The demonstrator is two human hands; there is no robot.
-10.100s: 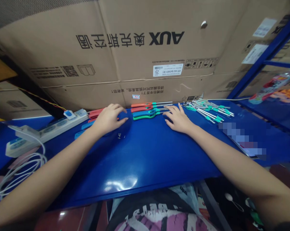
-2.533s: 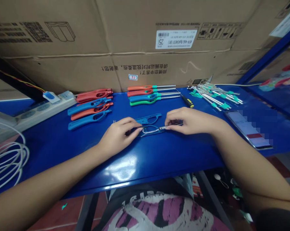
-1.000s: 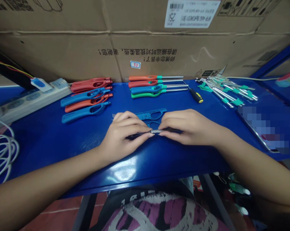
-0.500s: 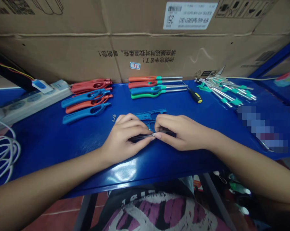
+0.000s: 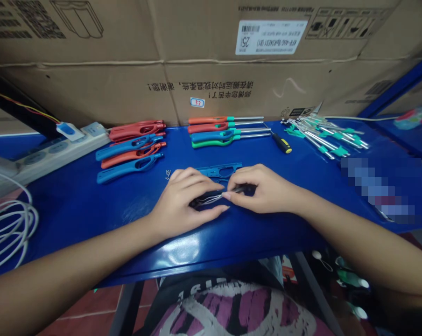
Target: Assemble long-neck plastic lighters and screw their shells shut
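Observation:
My left hand (image 5: 185, 198) curves around a small black part with thin white wires (image 5: 213, 198). Its thumb stands apart from the index finger, and the curled fingers hide most of the part. My right hand (image 5: 258, 189) pinches the ends of the wires between thumb and index finger, with a dark piece partly showing in its palm. Just behind both hands lies a blue plastic lighter handle shell (image 5: 214, 170), partly covered by the fingers. A few tiny metal pins or screws (image 5: 168, 174) rest beside the left knuckles.
Red and blue lighter handles (image 5: 130, 165) lie at the left by a power strip (image 5: 46, 156). Lighters with metal tubes (image 5: 228, 135) and a screwdriver (image 5: 281, 143) lie behind. Metal rods with green parts (image 5: 325, 135) are at right. A cardboard box (image 5: 120, 86) stands at the back.
My left thumb has moved away from the wires, leaving a gap to the index finger. My right hand keeps its pinch. The view has tilted slightly upward.

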